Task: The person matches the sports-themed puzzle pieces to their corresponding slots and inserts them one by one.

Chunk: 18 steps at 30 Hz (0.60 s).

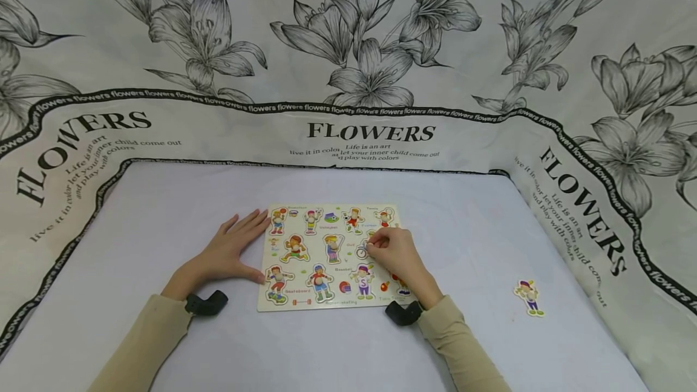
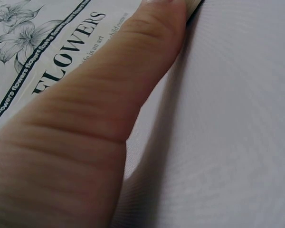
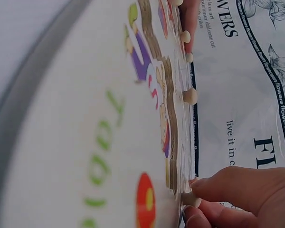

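A wooden peg puzzle board with sports figures lies on the white table. My right hand is over its right side, pinching the peg of a cyclist piece that it partly covers. In the right wrist view, thumb and fingers close round a pale wooden peg. Whether this piece is fully seated cannot be seen. My left hand rests flat at the board's left edge, fingers spread, with its thumb against the edge. Several other figure pieces, such as the purple-capped one, sit in the board.
A loose figure piece with a purple cap lies on the table to the right of the board. A white cloth covers the table. Behind it and at both sides hangs a flower-printed curtain.
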### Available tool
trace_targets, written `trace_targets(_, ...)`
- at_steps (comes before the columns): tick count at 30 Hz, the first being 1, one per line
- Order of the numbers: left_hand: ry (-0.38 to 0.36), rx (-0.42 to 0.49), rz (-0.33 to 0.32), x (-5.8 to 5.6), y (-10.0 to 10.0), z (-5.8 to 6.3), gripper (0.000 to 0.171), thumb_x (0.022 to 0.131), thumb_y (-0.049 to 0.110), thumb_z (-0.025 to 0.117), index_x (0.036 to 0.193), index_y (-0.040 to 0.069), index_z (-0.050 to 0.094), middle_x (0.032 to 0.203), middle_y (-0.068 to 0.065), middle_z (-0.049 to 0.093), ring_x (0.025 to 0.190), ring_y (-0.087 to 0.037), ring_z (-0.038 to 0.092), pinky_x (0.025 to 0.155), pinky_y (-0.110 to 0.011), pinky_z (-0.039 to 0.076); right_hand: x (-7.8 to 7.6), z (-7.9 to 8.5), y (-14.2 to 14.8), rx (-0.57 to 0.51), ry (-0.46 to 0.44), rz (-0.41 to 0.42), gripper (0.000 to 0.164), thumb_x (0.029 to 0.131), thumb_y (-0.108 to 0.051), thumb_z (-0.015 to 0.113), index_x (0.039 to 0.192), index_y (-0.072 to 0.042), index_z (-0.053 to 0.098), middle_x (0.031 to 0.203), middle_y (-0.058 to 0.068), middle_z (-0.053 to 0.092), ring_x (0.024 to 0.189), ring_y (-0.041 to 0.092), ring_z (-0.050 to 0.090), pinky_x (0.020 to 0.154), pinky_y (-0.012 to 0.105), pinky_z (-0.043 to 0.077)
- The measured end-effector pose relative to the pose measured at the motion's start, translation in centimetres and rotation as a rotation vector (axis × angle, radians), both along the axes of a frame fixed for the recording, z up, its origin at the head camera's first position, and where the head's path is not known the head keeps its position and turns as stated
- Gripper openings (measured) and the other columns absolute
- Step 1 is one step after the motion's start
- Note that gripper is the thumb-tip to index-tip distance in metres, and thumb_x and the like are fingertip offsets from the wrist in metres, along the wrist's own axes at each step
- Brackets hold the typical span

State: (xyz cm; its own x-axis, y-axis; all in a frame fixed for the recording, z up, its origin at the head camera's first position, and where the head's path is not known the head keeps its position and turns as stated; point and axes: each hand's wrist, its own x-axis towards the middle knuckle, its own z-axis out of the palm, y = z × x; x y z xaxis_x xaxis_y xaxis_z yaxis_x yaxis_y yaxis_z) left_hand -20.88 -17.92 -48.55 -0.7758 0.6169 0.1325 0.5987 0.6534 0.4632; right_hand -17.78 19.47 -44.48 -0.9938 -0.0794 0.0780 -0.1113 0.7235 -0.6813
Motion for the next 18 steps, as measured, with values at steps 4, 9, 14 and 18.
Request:
trace_targets(4, 0.002, -0.001, -0.001, 0.0, 0.0, -0.1, 0.127, 0.063, 0.071, 0.079, 0.157, 0.004, 0.025, 0.164, -0.014, 0.017, 0.151, -0.035, 0.011, 0.119, -0.057, -0.001, 0.2, 0.2, 0.3, -0.008, -0.015, 0.008, 0.008, 0.086, -0.013, 0.075, 0.088, -0.005, 0.073, 0.074, 0.000, 0.064, 0.063, 0.013, 0.056, 0.056, 0.025, 0.048)
trace_targets(9, -0.005, -0.005, 0.002, 0.1, 0.1, -0.1, 0.127, 0.063, 0.071, 0.079, 0.157, 0.005, 0.025, 0.165, -0.013, 0.016, 0.151, -0.035, 0.011, 0.119, -0.056, -0.002, 0.5, 0.4, 1.3, -0.002, 0.000, 0.007, 0.009, 0.087, -0.014, 0.075, 0.090, -0.006, 0.074, 0.077, 0.001, 0.065, 0.065, 0.014, 0.056, 0.055, 0.025, 0.048)
trace_targets(14, -0.005, -0.007, 0.007, 0.1, 0.1, 0.0, 0.127, 0.063, 0.071, 0.079, 0.157, 0.004, 0.025, 0.165, -0.014, 0.017, 0.151, -0.036, 0.011, 0.119, -0.057, -0.001, 0.7, 0.7, 2.8, 0.013, 0.029, -0.015, 0.006, 0.087, -0.010, 0.073, 0.088, -0.005, 0.073, 0.075, 0.002, 0.064, 0.063, 0.014, 0.055, 0.055, 0.023, 0.047)
trace_targets(18, -0.007, -0.011, 0.010, 0.1, 0.1, 0.0, 0.127, 0.063, 0.071, 0.079, 0.157, 0.004, 0.025, 0.165, -0.014, 0.016, 0.151, -0.035, 0.010, 0.119, -0.057, -0.002, 0.8, 0.8, 4.1, 0.033, 0.036, -0.053, 0.005, 0.087, -0.008, 0.071, 0.087, -0.004, 0.073, 0.073, 0.003, 0.063, 0.063, 0.015, 0.054, 0.055, 0.023, 0.045)
